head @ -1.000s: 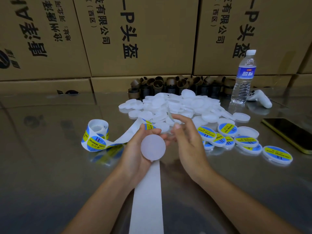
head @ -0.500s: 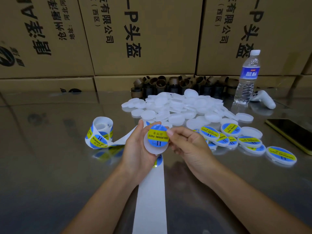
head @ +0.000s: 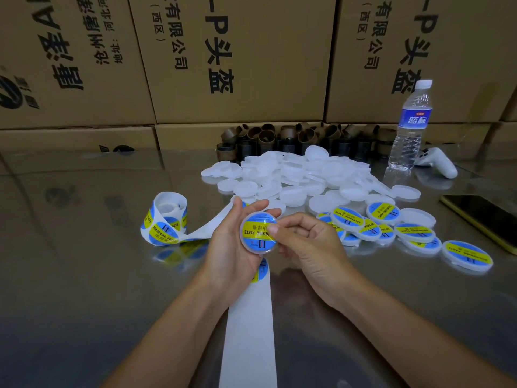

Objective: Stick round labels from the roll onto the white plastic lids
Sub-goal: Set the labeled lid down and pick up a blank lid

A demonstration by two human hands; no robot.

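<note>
Bare table [head: 84, 275] lies left; lid pile [head: 293, 175] and boxes [head: 237, 65] block beyond.

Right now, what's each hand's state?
Left hand: holds the lid, fingers curled round it.
Right hand: pinches the lid's edge, thumb on its label.

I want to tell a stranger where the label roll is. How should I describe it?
Find the heap of white lids mid-table. Left of it, nearer the person, sits the label roll, its white backing strip trailing past the left hand. Unlike the flat labelled lids on the right, it is a curled coil.
</note>
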